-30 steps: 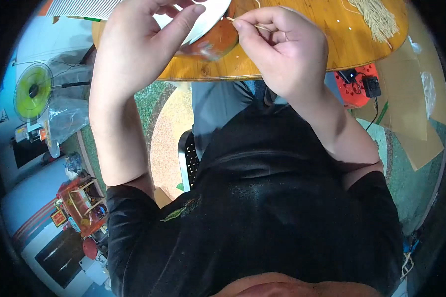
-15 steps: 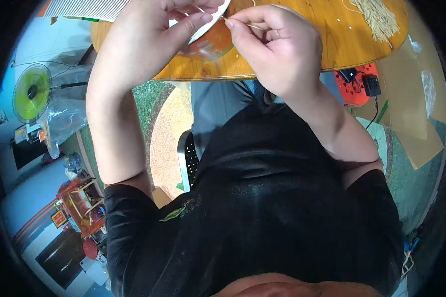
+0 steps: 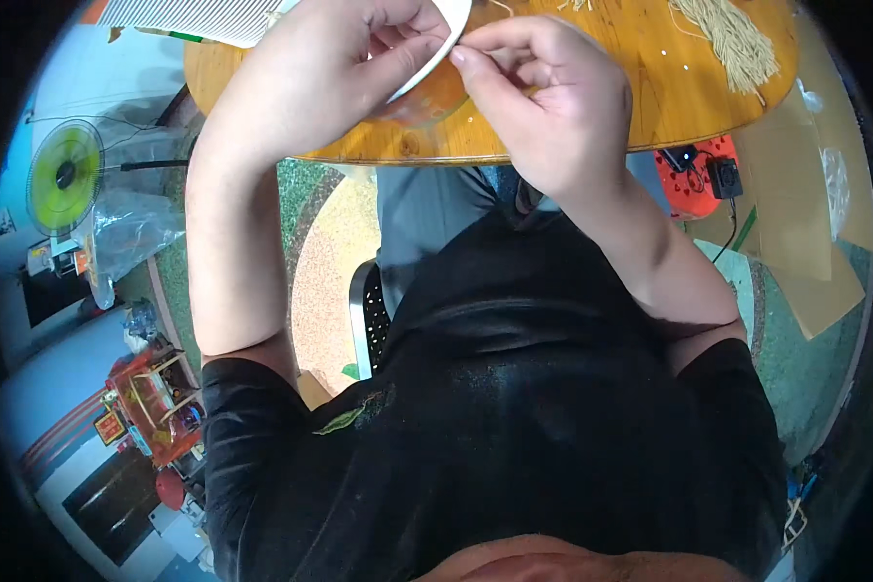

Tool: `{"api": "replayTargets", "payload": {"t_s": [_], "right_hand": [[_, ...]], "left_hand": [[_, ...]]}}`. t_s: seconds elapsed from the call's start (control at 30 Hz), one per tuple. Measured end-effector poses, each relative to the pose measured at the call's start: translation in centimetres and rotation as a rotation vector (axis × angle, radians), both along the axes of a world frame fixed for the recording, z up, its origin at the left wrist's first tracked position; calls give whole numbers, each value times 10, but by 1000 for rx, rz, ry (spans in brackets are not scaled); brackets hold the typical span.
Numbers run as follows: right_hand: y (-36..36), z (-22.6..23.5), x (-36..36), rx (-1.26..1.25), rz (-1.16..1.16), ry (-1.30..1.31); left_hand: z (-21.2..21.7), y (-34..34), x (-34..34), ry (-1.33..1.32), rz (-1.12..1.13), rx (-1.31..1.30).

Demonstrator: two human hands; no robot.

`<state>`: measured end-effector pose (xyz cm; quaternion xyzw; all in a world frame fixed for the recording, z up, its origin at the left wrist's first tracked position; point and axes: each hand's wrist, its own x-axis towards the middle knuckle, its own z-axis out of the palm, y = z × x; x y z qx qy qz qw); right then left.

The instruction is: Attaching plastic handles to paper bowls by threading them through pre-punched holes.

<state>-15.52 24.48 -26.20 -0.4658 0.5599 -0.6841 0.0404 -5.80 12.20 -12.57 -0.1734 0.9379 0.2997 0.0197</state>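
Note:
My left hand [image 3: 364, 63] is closed on a thin white curved piece [image 3: 435, 64], its thumb lying along one face; the top of the piece runs out of view. My right hand [image 3: 558, 92] pinches with thumb and forefinger right at the edge of that piece, its other fingers curled. The thin beige string seen in this pinch a moment ago is mostly hidden now. A loose strand of string [image 3: 501, 8] shows just beyond the fingertips. Below the white piece, something clear and shiny [image 3: 422, 109] lies on the wooden table [image 3: 650, 112].
A bundle of beige strings [image 3: 732, 48] lies at the table's right, with small white bits nearby. A white ribbed sheet [image 3: 189, 19] is at far left. Below stand a green fan [image 3: 65, 175], a red stool [image 3: 684, 194] with a black adapter [image 3: 725, 177], and cardboard [image 3: 820, 286].
Both hands and the white piece have shifted slightly right. My right fingertips have closed in against the edge of the piece, and the string between them has dropped from sight.

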Motion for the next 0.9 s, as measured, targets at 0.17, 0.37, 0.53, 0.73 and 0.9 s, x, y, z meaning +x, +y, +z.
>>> {"api": "replayTargets", "payload": {"t_s": [0.17, 0.37, 0.53, 0.73, 0.9], "right_hand": [[10, 29, 1, -71, 9, -627], [-4, 40, -15, -361, 119, -1176], [0, 51, -30, 1, 447, -1193], [-5, 53, -34, 75, 440, -791], [-9, 55, -32, 58, 439, -760]], "left_hand": [[-3, 0, 5, 136, -29, -7], [-3, 4, 8, 246, -64, -206], [-5, 9, 9, 452, -79, -285], [-4, 4, 12, 220, 52, 129], [-10, 2, 15, 286, 102, 257]]}}
